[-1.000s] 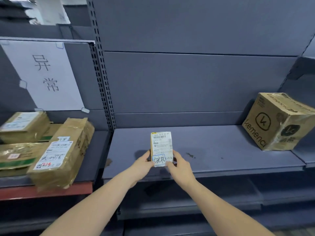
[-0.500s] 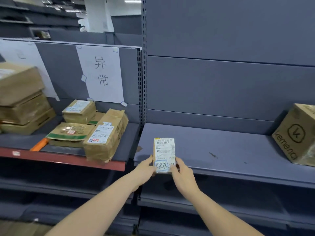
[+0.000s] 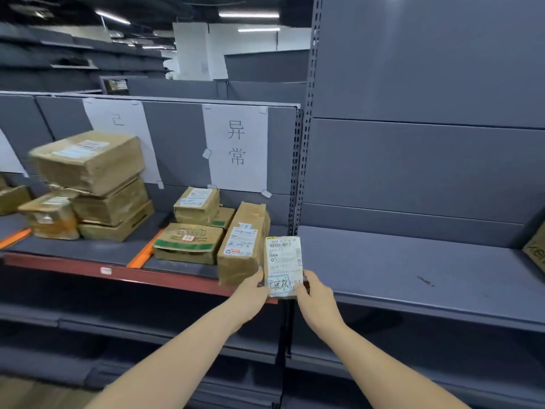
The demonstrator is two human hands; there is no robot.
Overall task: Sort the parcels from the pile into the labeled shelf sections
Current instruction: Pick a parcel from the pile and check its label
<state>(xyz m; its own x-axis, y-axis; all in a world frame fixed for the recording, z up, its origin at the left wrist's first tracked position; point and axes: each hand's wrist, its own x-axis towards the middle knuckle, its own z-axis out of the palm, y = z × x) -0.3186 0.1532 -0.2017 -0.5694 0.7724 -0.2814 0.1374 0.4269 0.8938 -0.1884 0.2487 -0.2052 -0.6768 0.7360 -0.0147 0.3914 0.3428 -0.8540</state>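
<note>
— Grey steel shelving point(image 3: 413, 261) is being shown across the whole view, and its right-hand bay is being left bare apart from a box corner point(image 3: 535, 249) that is being cut off at the right edge.

— What is being carried by the red-edged shelf point(image 3: 88, 265) on the left?

— Brown taped parcels. A stack of three cartons point(image 3: 97, 184) is being kept under a paper sign point(image 3: 118, 131), and a smaller group point(image 3: 212, 231) is being kept under the sign with two characters point(image 3: 236, 146). Orange dividers point(image 3: 144, 249) are being laid between the sections.

— And the parcel being sorted?

— The small parcel point(image 3: 283, 264) is being held upright in front of the post between the two bays, just beside the tall carton point(image 3: 241, 246), with its white label being turned toward the camera.

— How is it being gripped?

— Its lower left edge is being pinched by the left hand point(image 3: 253, 290), and its lower right corner is being pinched by the right hand point(image 3: 315, 299); each grip is being closed round the parcel's bottom end.
</note>
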